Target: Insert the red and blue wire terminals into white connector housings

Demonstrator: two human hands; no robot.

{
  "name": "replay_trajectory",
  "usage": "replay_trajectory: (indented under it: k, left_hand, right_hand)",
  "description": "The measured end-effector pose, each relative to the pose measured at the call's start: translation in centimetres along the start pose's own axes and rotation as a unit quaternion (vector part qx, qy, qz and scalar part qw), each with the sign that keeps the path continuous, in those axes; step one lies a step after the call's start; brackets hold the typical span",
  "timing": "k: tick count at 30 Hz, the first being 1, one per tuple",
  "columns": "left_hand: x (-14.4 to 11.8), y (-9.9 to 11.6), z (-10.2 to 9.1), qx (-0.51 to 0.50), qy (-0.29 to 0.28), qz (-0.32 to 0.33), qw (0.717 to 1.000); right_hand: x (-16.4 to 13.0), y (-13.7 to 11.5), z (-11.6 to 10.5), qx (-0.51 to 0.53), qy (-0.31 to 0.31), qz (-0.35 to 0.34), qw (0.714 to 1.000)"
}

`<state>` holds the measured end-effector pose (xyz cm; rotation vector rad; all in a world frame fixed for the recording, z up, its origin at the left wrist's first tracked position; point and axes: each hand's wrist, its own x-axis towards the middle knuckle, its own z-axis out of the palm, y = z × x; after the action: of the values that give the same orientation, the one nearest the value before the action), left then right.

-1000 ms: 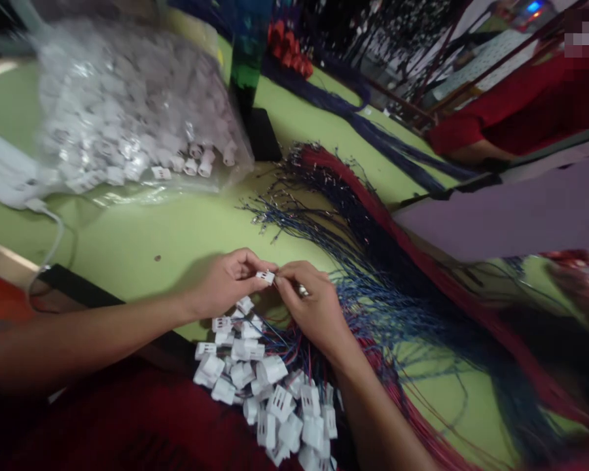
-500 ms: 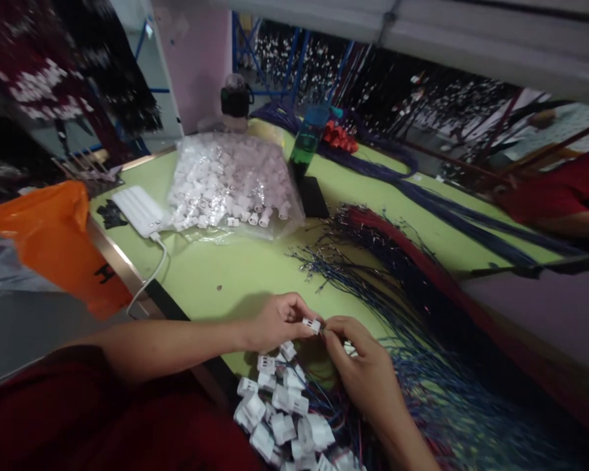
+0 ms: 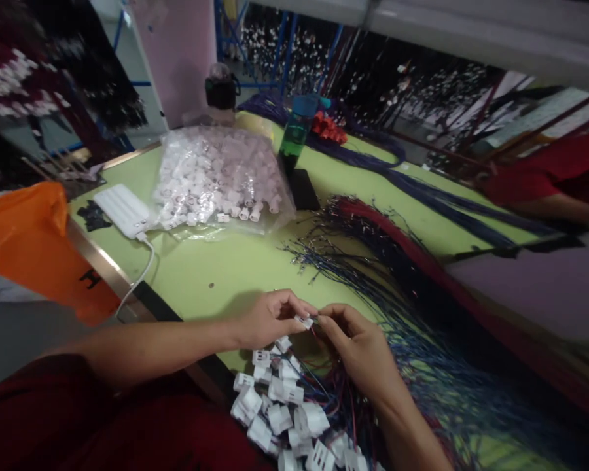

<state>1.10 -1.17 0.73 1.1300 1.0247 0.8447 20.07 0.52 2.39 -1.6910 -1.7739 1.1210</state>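
Observation:
Between thumb and fingers, my left hand (image 3: pixel 275 319) pinches a small white connector housing (image 3: pixel 305 321). My right hand (image 3: pixel 360 340) is closed at the housing's right side, its thumb and forefinger pinching a thin wire end (image 3: pixel 317 320). A reddish wire hangs down from the housing. Whether the wire tip sits inside the housing is too small to tell. Below both hands lies a pile of white connector housings (image 3: pixel 278 418) with red and blue wires attached. Loose bundles of dark blue wires (image 3: pixel 422 366) spread beside my right forearm.
A clear bag of white housings (image 3: pixel 216 176) lies at the back, near a green bottle (image 3: pixel 296 134) and a dark flat object (image 3: pixel 303 190). A white power bank (image 3: pixel 122 210) with a cable rests at the left. An orange bag (image 3: pixel 44 248) hangs by the table edge. A person's red sleeve (image 3: pixel 525 180) shows at right.
The view has shifted slightly, so the table things appear farther left and up. Both hands stay together at the housing, which is now tilted a little and more covered by my left fingers.

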Motion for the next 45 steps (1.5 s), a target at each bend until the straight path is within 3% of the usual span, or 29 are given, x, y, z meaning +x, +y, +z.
replay_trajectory:
  k: [4,10,14,22,33,45]
  left_hand:
    - [0.5,-1.0,0.5,-0.051,0.023,-0.025,0.998]
    - [1.1,-1.9,0.5,-0.128,0.032,-0.076,0.988]
    - [1.2,-2.3,0.2,-0.145,0.027,-0.077,0.986]
    - [1.3,-2.7,0.0,-0.178,0.015,-0.068,0.982]
    - [1.2,-2.9,-0.3,-0.158,-0.011,-0.063,0.985]
    - [1.3,-1.8,0.0,-0.073,-0.009,-0.102,0.992]
  right_hand:
    - [-0.2,0.3,0.1,0.025,0.014,-0.006,1.000]
    - [-0.7,1.0,0.5,-0.004,0.070,-0.117,0.991]
    - [-0.7,1.1,0.5,-0.026,0.089,-0.172,0.981]
    - [-1.0,1.3,0.2,-0.079,0.081,-0.212,0.971]
    - [-1.1,1.5,0.0,-0.150,0.078,-0.234,0.957]
    - [-0.5,2.0,0.5,-0.203,0.038,-0.259,0.944]
